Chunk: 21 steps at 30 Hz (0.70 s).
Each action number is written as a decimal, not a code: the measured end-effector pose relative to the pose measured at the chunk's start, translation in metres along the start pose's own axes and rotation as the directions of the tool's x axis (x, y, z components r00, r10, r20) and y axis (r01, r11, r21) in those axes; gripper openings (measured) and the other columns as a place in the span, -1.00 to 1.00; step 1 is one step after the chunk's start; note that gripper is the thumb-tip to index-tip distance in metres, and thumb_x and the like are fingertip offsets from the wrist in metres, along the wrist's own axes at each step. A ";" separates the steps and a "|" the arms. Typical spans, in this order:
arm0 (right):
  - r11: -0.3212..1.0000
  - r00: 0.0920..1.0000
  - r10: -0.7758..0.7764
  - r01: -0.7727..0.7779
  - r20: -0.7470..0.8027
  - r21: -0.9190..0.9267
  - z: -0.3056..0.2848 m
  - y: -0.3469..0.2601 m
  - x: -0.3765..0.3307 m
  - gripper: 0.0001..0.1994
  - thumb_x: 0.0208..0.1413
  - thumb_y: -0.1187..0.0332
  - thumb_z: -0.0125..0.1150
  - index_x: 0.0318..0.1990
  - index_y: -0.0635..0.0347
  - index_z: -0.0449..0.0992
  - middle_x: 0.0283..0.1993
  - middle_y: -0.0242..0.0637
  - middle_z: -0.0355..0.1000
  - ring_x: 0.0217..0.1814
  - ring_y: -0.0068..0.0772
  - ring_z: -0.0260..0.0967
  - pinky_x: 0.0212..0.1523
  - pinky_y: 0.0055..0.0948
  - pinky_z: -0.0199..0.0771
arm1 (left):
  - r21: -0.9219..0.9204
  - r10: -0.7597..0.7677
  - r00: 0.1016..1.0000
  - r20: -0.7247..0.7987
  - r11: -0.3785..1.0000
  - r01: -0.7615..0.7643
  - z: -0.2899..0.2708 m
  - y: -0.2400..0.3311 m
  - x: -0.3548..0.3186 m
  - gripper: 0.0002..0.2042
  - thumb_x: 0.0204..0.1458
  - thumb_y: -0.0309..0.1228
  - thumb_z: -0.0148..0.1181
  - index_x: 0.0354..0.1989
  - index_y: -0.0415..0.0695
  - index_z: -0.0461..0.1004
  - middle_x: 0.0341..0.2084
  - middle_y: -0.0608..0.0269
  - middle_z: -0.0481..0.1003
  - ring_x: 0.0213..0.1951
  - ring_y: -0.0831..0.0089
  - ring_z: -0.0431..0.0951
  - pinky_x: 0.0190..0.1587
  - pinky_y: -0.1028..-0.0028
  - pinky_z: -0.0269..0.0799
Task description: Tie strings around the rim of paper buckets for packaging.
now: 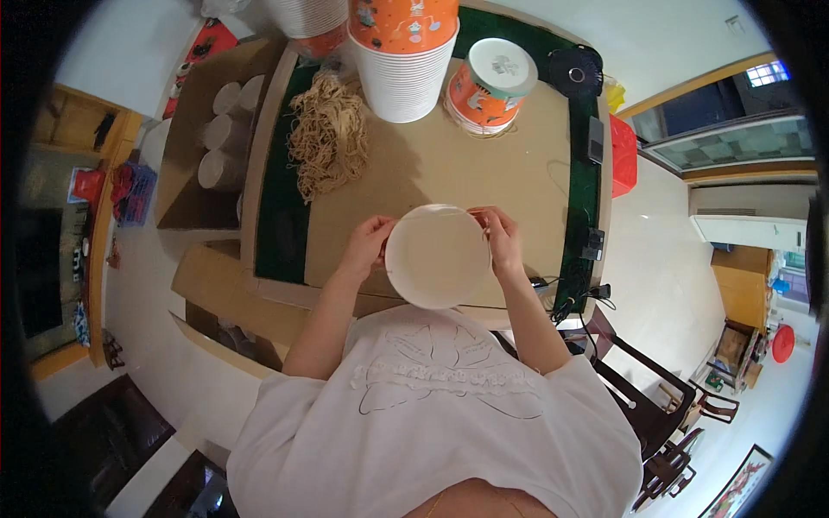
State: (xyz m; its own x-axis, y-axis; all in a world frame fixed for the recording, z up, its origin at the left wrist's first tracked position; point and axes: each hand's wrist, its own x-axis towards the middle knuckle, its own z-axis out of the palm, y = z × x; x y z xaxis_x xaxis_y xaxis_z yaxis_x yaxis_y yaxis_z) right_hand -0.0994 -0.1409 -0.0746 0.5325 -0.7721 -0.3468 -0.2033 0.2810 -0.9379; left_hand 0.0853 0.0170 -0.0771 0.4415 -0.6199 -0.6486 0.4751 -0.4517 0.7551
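In front of my chest, a round white paper tub [438, 263] is held between both hands, its pale circular face toward me. Whether that face is the open mouth or the base, I cannot tell. My left hand [367, 250] grips the tub's left side with fingers curled. On the right side, my right hand [503, 242] pinches near the upper edge, where a bit of orange shows. Beyond them, a tangled heap of tan cord loops [328, 136] lies on the cardboard-covered table [466, 177]. An orange printed tub [489, 91] with tan cord around its lower end stands farther right.
A tall stack of white and orange tubs [404, 82] stands at the table's far side. Left of the table, an open carton [194, 164] holds white tubs. A black fan-like device [576, 72], a phone [596, 140] and cables [570, 302] line the right edge.
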 end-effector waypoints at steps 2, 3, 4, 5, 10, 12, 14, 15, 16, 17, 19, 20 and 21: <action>0.991 0.993 0.111 -0.114 0.050 0.068 -0.009 0.013 0.006 -0.75 0.14 0.33 -0.06 -0.17 0.27 0.50 -0.29 -0.28 0.47 -0.25 -0.53 0.36 -0.20 -0.53 0.35 | -0.064 -0.134 0.980 0.146 0.987 0.145 -0.006 -0.016 0.006 -0.84 0.14 -0.32 -0.03 -0.23 -0.09 0.42 -0.65 0.48 0.36 -0.68 0.73 0.28 -0.69 0.70 0.11; 0.978 0.975 0.202 -0.206 0.089 0.038 -0.011 0.021 0.010 -0.73 0.13 0.30 -0.05 -0.17 0.27 0.50 -0.30 -0.29 0.48 -0.25 -0.51 0.37 -0.19 -0.53 0.35 | -0.061 -0.128 0.980 0.153 0.988 0.139 -0.011 -0.034 0.016 -0.84 0.14 -0.32 -0.03 -0.23 -0.09 0.42 -0.65 0.48 0.36 -0.68 0.73 0.28 -0.69 0.70 0.11; 0.956 0.947 0.292 -0.295 0.133 0.002 -0.011 0.025 0.014 -0.71 0.13 0.26 -0.04 -0.18 0.28 0.50 -0.31 -0.30 0.48 -0.26 -0.49 0.38 -0.19 -0.53 0.35 | -0.112 -0.170 0.966 0.193 0.975 0.194 -0.018 -0.060 0.030 -0.83 0.14 -0.29 -0.03 -0.24 -0.09 0.42 -0.63 0.46 0.38 -0.68 0.71 0.31 -0.71 0.68 0.14; 0.958 0.951 0.284 -0.287 0.121 0.007 -0.015 0.025 0.015 -0.71 0.13 0.26 -0.04 -0.18 0.28 0.50 -0.31 -0.30 0.48 -0.26 -0.49 0.38 -0.19 -0.53 0.35 | -0.150 -0.212 0.946 0.245 0.956 0.253 -0.012 -0.056 0.031 -0.80 0.14 -0.25 -0.03 -0.25 -0.09 0.42 -0.62 0.45 0.40 -0.68 0.70 0.34 -0.73 0.65 0.17; 0.921 0.948 0.187 -0.077 0.259 -0.383 -0.027 0.020 0.007 -0.73 0.10 0.25 -0.06 -0.28 0.17 0.55 -0.39 -0.28 0.49 -0.28 -0.46 0.40 -0.19 -0.45 0.37 | 0.090 -0.237 0.943 0.235 0.971 0.222 0.008 -0.042 0.017 -0.79 0.14 -0.23 -0.03 -0.21 -0.08 0.41 -0.57 0.42 0.43 -0.63 0.65 0.38 -0.67 0.59 0.28; 0.883 0.958 0.165 -0.038 0.235 -0.467 -0.028 0.014 0.002 -0.73 0.10 0.25 -0.08 -0.33 0.13 0.57 -0.42 -0.27 0.48 -0.37 -0.49 0.40 -0.31 -0.47 0.41 | 0.264 -0.174 0.965 0.194 0.957 0.120 0.013 -0.045 0.010 -0.77 0.13 -0.21 -0.03 -0.20 -0.09 0.42 -0.52 0.41 0.44 -0.53 0.61 0.43 -0.60 0.54 0.37; 0.759 0.851 0.454 -0.214 0.264 -0.615 -0.041 0.012 0.002 -0.72 0.17 0.23 -0.07 -0.20 0.17 0.53 -0.46 -0.32 0.45 -0.43 -0.54 0.37 -0.38 -0.54 0.40 | 0.307 -0.206 0.959 0.197 0.941 0.139 0.009 -0.053 0.009 -0.75 0.14 -0.20 -0.03 -0.16 -0.08 0.42 -0.47 0.38 0.46 -0.50 0.60 0.45 -0.58 0.54 0.38; 0.760 0.853 0.449 -0.206 0.268 -0.616 -0.044 0.011 0.000 -0.72 0.17 0.23 -0.07 -0.20 0.17 0.53 -0.46 -0.32 0.45 -0.43 -0.54 0.37 -0.38 -0.54 0.40 | 0.347 -0.239 0.950 0.201 0.924 0.159 0.007 -0.054 0.010 -0.73 0.14 -0.19 -0.04 -0.13 -0.07 0.41 -0.41 0.35 0.48 -0.46 0.59 0.46 -0.57 0.53 0.40; 0.721 0.774 0.575 -0.324 0.267 -0.613 -0.047 0.009 -0.003 -0.72 0.17 0.22 -0.06 -0.16 0.17 0.51 -0.48 -0.34 0.45 -0.46 -0.54 0.37 -0.40 -0.53 0.41 | 0.345 -0.233 0.952 0.198 0.926 0.155 0.006 -0.055 0.011 -0.73 0.14 -0.19 -0.04 -0.13 -0.07 0.41 -0.41 0.35 0.48 -0.46 0.59 0.46 -0.57 0.53 0.40; 0.660 0.676 0.690 -0.441 0.258 -0.609 -0.051 0.006 -0.006 -0.71 0.17 0.21 -0.05 -0.12 0.17 0.50 -0.49 -0.36 0.44 -0.49 -0.54 0.37 -0.42 -0.53 0.43 | 0.359 -0.326 0.915 0.236 0.905 0.230 0.012 -0.040 0.001 -0.70 0.15 -0.17 -0.06 -0.07 -0.07 0.40 -0.36 0.30 0.48 -0.41 0.55 0.47 -0.50 0.50 0.42; 0.704 0.682 0.657 -0.403 0.321 -0.584 -0.051 -0.022 -0.008 -0.68 0.18 0.18 -0.07 -0.05 0.14 0.46 -0.42 -0.37 0.44 -0.44 -0.56 0.37 -0.39 -0.56 0.43 | 0.363 -0.408 0.876 0.259 0.881 0.303 0.022 -0.018 -0.009 -0.67 0.16 -0.16 -0.08 -0.02 -0.07 0.39 -0.30 0.25 0.49 -0.37 0.52 0.48 -0.43 0.47 0.44; 0.747 0.687 0.620 -0.370 0.379 -0.552 -0.052 -0.031 -0.008 -0.65 0.19 0.16 -0.08 0.02 0.11 0.42 -0.35 -0.38 0.44 -0.39 -0.58 0.37 -0.35 -0.58 0.42 | 0.375 -0.283 0.927 0.247 0.910 0.178 0.027 -0.010 -0.012 -0.64 0.17 -0.16 -0.11 0.05 -0.06 0.33 -0.26 0.21 0.48 -0.32 0.47 0.48 -0.31 0.44 0.44; 0.748 0.692 0.616 -0.363 0.377 -0.556 -0.061 -0.025 -0.004 -0.65 0.19 0.16 -0.08 0.02 0.11 0.42 -0.35 -0.38 0.44 -0.39 -0.58 0.37 -0.35 -0.58 0.42 | 0.390 -0.153 0.957 0.244 0.920 0.048 0.034 -0.003 -0.011 -0.60 0.18 -0.15 -0.14 0.13 -0.06 0.28 -0.21 0.18 0.48 -0.27 0.43 0.48 -0.20 0.41 0.43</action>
State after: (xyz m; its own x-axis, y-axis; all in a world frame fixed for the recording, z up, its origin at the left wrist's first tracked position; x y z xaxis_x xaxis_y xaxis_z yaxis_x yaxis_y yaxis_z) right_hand -0.1465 -0.1791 -0.0495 0.5530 -0.1460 -0.8203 -0.8019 0.1740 -0.5716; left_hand 0.0530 0.0029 -0.0686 0.1637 -0.6811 -0.7137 0.1611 -0.6953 0.7004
